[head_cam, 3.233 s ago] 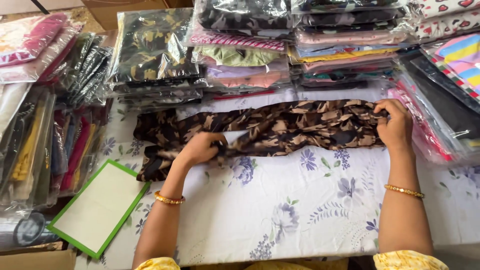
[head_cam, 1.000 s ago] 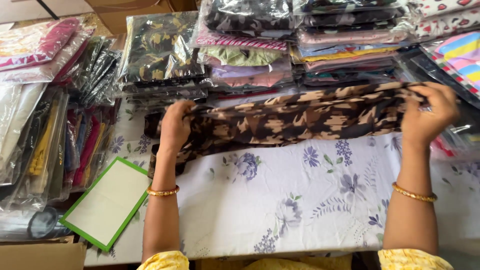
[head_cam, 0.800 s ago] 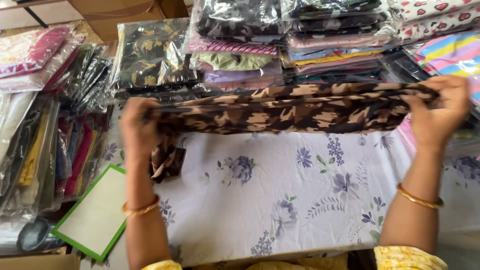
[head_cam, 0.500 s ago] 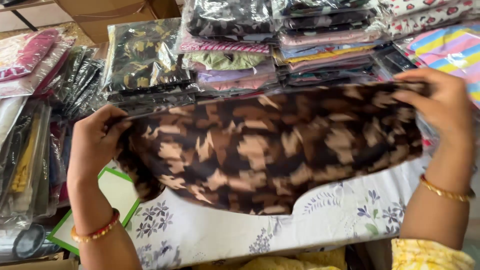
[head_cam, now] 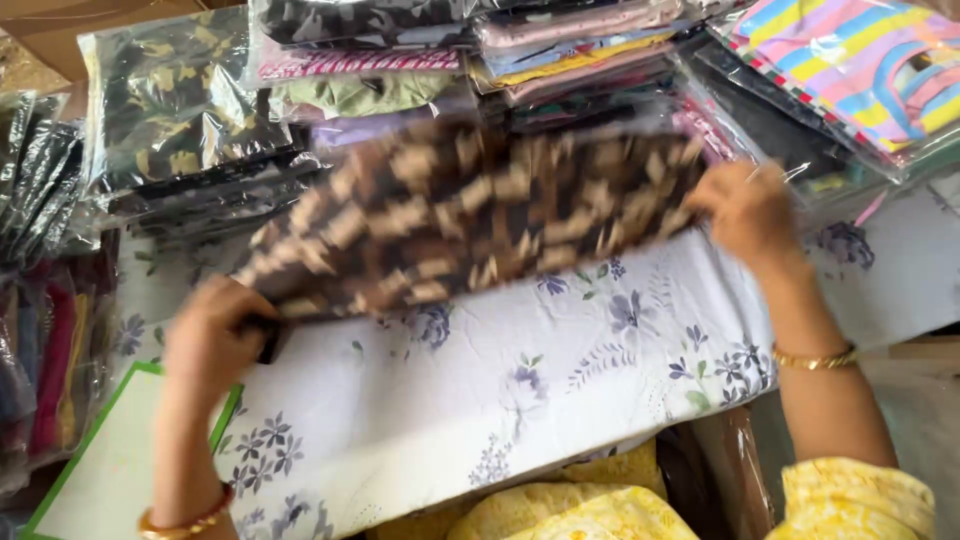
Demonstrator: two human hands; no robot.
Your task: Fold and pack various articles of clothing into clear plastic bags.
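Brown patterned cloth (head_cam: 470, 225), blurred, stretched above the floral-sheeted worktop (head_cam: 520, 400), before stacked bagged garments (head_cam: 560, 50). Left hand (head_cam: 212, 335) closed on its lower left corner, wrist bent, forearm rising from below. Right hand (head_cam: 745, 215) pinched on the right edge, arm reaching forward. Green-edged board (head_cam: 110, 470) just beside the left forearm.

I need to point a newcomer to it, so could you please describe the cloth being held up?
Start at the white floral-printed tablecloth. Just above it, the left hand and right hand stretch a brown-and-tan patterned fabric. Unlike the plastic-wrapped garment packs stacked behind, it is loose and unwrapped.
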